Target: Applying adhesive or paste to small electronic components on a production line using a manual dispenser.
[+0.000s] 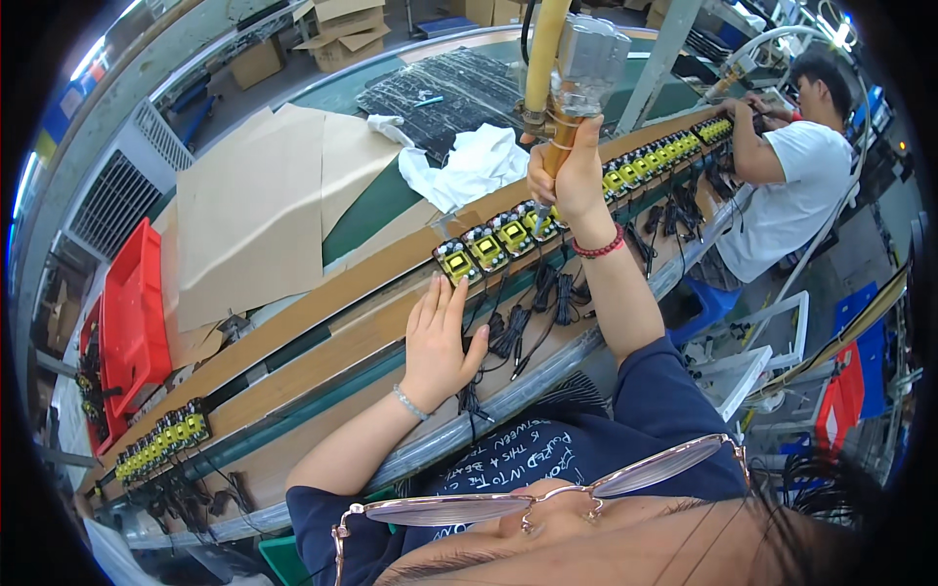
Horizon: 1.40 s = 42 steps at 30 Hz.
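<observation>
My right hand [576, 186] is wrapped round the amber handle of a glue gun [561, 142], which hangs from a thick yellow hose [544, 49]. Its narrow nozzle points down at a row of small circuit boards [513, 234] with yellow transformers. Those boards sit side by side on a long wooden rail [381, 308]. At the row's left end, my left hand [435, 342] lies with fingers stretched out, fingertips at the edge of the endmost board [455, 264]. Black cables [510, 332] hang from the boards toward me, some bundled into coils.
Further left on the rail is another group of boards [166, 441]. Beyond the rail lie cardboard sheets [254, 210], a white cloth [474, 171] and a dark mat [440, 93]. A red bin [137, 313] stands left. A co-worker [791, 186] handles boards at the far right.
</observation>
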Each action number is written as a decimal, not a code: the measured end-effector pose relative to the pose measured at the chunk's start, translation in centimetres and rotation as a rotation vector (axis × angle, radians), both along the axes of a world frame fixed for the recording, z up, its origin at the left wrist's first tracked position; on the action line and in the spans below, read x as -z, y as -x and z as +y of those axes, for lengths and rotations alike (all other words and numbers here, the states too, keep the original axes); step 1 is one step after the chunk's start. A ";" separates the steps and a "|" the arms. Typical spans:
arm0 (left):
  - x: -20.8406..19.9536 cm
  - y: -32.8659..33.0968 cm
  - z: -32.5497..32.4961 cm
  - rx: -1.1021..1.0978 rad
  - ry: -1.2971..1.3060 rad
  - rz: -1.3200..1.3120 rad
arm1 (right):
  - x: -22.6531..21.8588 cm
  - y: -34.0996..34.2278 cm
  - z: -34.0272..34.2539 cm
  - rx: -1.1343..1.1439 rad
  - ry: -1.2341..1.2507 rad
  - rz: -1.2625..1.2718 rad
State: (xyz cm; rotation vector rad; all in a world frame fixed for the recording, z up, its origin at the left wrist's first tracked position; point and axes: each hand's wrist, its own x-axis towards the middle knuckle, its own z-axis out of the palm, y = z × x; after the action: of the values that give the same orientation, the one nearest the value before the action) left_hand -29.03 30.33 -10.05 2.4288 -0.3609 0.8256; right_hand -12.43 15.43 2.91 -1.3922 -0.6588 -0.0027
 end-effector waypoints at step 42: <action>-0.4 -1.8 -1.2 0.048 0.014 -0.023 | 1.1 -0.3 1.2 0.002 -0.033 -0.009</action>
State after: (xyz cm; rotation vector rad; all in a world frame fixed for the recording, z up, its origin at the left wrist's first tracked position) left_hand -27.23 29.11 -9.61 2.3899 -0.4193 0.8334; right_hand -12.13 16.58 1.82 -1.3619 -0.6619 -0.0214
